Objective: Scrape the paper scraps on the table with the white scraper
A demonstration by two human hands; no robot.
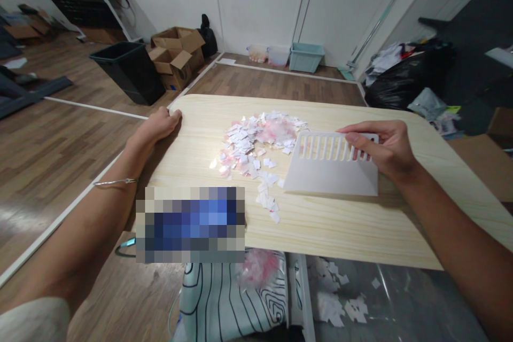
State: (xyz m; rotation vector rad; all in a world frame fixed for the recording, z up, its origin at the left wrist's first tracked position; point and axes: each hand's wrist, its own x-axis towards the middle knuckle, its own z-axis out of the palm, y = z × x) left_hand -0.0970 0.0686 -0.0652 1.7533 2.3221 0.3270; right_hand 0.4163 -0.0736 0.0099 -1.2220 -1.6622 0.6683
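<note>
A pale wood-grain table (192, 144) was clasped by the left hand (160, 123), a slotted white plastic scraper (332, 177) by the right (390, 147); sweeping pinkish-white paper scraps (244, 136) apparently required a nine-o'clock push.

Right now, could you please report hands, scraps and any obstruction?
Right hand holding white slotted sheet; left hand at edge of table. Paper scraps heaped mid-table. Blurred blue object, near left corner.

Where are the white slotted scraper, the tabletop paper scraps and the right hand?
White slotted scraper (331, 178), head view: solid panel below the slots.
Paper scraps (249, 137), head view: middle of the pile.
Right hand (387, 152), head view: base of the thumb.
</note>
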